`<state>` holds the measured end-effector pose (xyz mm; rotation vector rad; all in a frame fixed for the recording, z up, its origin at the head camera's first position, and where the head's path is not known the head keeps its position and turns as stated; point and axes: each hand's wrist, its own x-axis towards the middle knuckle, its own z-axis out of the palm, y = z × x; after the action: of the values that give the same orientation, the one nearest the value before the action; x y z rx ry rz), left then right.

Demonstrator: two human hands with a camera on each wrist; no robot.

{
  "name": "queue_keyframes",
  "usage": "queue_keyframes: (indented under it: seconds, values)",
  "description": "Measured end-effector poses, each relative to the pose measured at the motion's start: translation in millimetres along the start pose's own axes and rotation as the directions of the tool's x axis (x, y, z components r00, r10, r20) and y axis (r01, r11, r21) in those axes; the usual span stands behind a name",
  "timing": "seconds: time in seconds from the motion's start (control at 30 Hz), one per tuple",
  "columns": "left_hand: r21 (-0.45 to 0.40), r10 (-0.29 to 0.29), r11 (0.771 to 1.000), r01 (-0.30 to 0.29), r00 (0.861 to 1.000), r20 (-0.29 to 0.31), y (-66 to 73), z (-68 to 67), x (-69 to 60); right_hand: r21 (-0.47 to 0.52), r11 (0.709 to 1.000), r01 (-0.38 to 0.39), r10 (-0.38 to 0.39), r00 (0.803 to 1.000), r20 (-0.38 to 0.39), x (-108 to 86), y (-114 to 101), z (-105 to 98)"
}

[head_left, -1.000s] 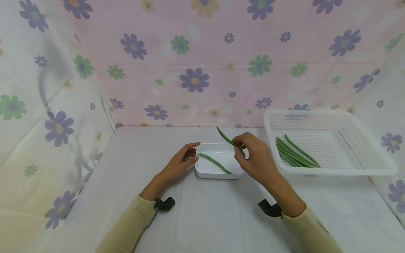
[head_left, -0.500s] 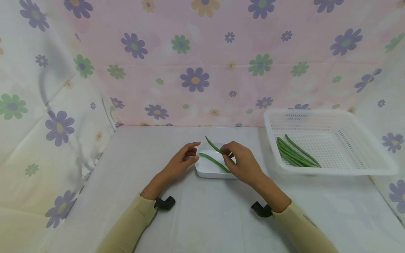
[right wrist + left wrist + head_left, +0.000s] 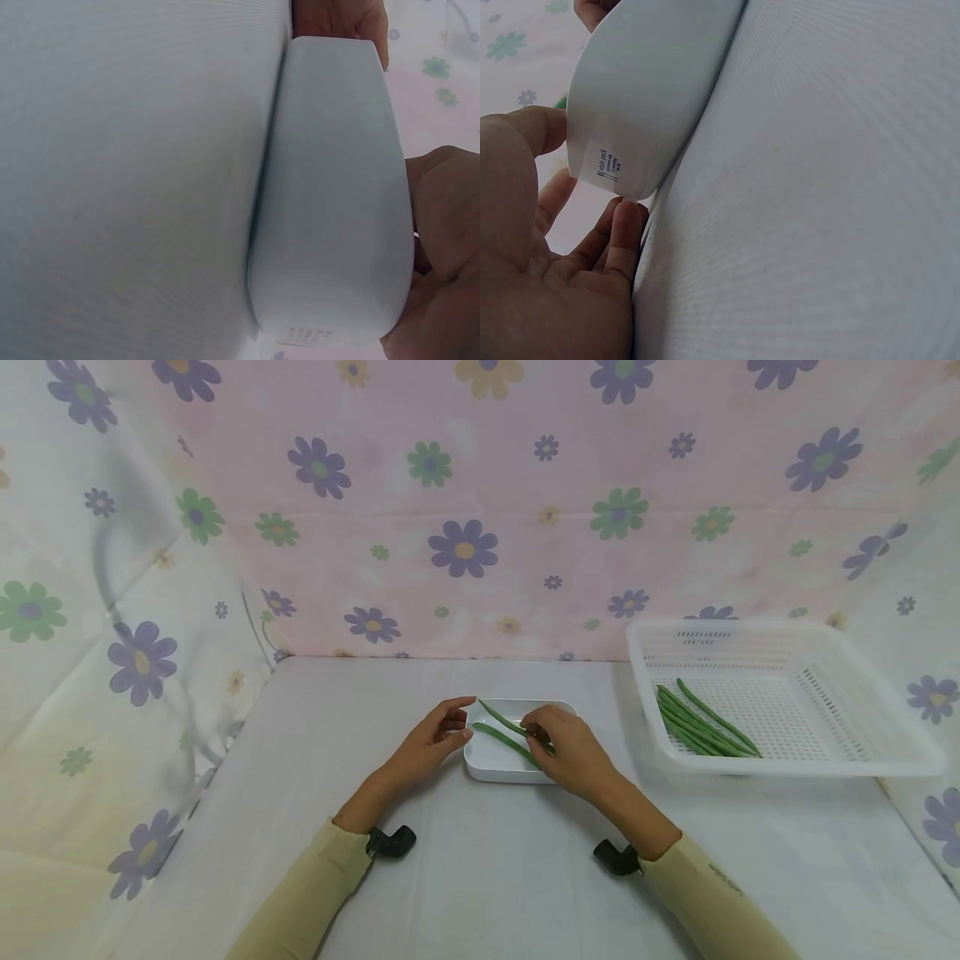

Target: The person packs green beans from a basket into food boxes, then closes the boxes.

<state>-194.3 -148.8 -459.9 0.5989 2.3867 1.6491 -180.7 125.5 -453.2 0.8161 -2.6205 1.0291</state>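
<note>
A shallow white rectangular dish [image 3: 495, 774] stands on the cloth. Its left end is held by my left hand [image 3: 429, 745], with the thumb at the rim and fingertips against the outer wall, as the left wrist view [image 3: 577, 270] shows. One green bean [image 3: 501, 738] lies slanted inside the dish. Over the dish, my right hand [image 3: 572, 752] pinches a second green bean [image 3: 501, 716] between thumb and fingers, low and roughly parallel to the first. Part of that bean is hidden by the fingers. From the right wrist, the dish wall [image 3: 337, 187] hides both beans.
A white perforated basket [image 3: 810, 767] stands at the right, with several green beans [image 3: 701, 727] in its left part. White cloth [image 3: 480, 868] covers the table. Flowered curtains [image 3: 517, 602] hang behind and at both sides.
My right hand has moved left and down with its green bean, from over the dish's right end to low inside it. My left hand has stayed at the dish's left end.
</note>
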Motion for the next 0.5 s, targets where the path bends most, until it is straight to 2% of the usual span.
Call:
queue_keyframes:
  seconds: [0.13, 0.33, 0.5]
  values:
    - [0.005, -0.006, 1.000, 0.006, 1.000, -0.001, -6.1, -0.2, 1.9, 0.000, 0.999, -0.035, 0.035, 0.999, 0.029, -0.3, 0, 1]
    - [0.017, -0.013, 1.000, 0.013, 1.000, -0.005, -29.9, 0.7, 8.8, -0.008, 0.998, -0.064, 0.064, 0.997, 0.043, -0.1, 0, 1]
    - [0.016, -0.004, 1.000, 0.004, 1.000, -0.004, -35.3, 0.0, 9.8, -0.028, 0.998, -0.060, 0.061, 0.997, 0.039, -0.3, 2, 0]
